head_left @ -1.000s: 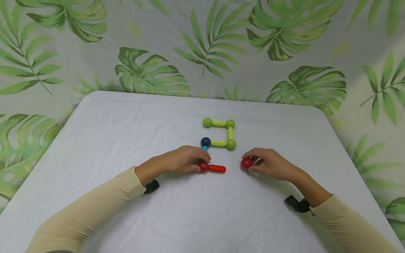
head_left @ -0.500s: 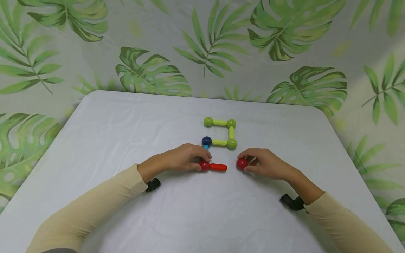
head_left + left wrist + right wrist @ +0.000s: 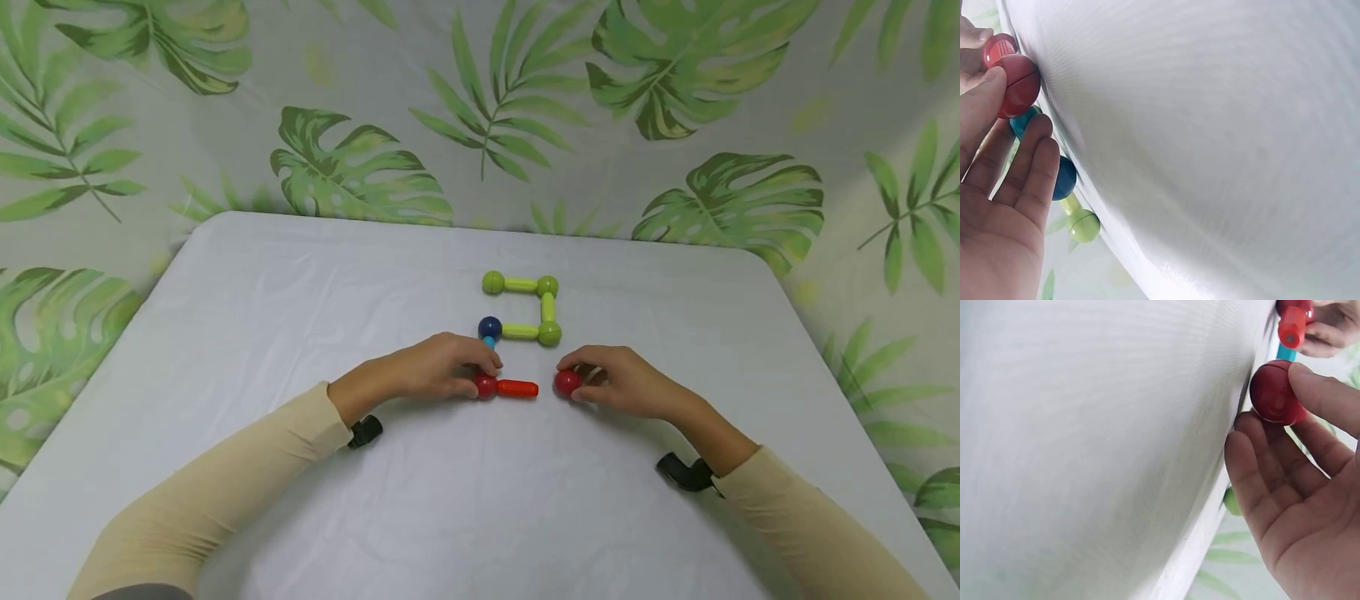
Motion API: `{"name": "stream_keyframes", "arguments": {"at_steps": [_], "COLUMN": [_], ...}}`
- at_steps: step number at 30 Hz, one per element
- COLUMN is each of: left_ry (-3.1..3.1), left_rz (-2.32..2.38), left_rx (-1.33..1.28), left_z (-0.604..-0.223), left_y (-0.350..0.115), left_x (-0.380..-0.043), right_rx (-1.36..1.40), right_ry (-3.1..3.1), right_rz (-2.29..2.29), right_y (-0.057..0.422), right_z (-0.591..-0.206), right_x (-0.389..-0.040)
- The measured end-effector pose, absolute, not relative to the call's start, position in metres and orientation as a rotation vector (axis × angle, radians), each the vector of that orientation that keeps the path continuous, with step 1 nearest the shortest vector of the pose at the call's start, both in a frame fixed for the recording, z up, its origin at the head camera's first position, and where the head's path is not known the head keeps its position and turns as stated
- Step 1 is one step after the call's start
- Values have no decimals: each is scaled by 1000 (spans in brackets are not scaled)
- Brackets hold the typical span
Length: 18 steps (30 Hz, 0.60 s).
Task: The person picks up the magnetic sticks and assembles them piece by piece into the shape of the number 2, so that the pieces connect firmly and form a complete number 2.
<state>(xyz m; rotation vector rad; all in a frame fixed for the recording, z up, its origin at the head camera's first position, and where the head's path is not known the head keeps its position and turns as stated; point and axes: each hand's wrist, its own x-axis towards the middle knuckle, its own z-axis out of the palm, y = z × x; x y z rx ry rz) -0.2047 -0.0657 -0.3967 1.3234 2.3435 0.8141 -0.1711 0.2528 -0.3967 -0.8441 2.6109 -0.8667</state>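
Note:
A red ball (image 3: pixel 486 386) is pinched by my left hand (image 3: pixel 435 368); in the left wrist view the thumb lies against that red ball (image 3: pixel 1021 86). From it a red stick (image 3: pixel 517 389) points right, and a light-blue stick (image 3: pixel 490 342), partly behind the fingers, runs up to a dark blue ball (image 3: pixel 490 328). Between thumb and fingers, my right hand (image 3: pixel 630 382) grips a second red ball (image 3: pixel 567 383). A small gap shows between this ball and the red stick's free end. The right wrist view has the red stick's end (image 3: pixel 1291 331) just beyond the held red ball (image 3: pixel 1274 392).
Yellow-green sticks (image 3: pixel 520 332) and green balls (image 3: pixel 550 333) continue the chain from the dark blue ball, bending back to a green end ball (image 3: pixel 492 282). All lie on a white-covered table (image 3: pixel 420 517). A leaf-patterned cloth (image 3: pixel 510 200) hangs behind.
My right hand has moved left with its red ball, narrowing the gap to the red stick's end. The left hand keeps its hold on the other red ball.

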Motion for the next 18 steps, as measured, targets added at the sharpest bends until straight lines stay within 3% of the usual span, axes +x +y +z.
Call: {"name": "stream_keyframes", "arguments": {"at_steps": [18], "left_ry": [2342], "left_rz": [844], "left_rx": [1326], "left_z": [-397], "left_y": [-64], "left_x": [-207], "right_rx": [-821], "right_ry": [2564], "right_rz": [-855], "right_y": [237], "right_z": [-397], "right_x": [-173]}}
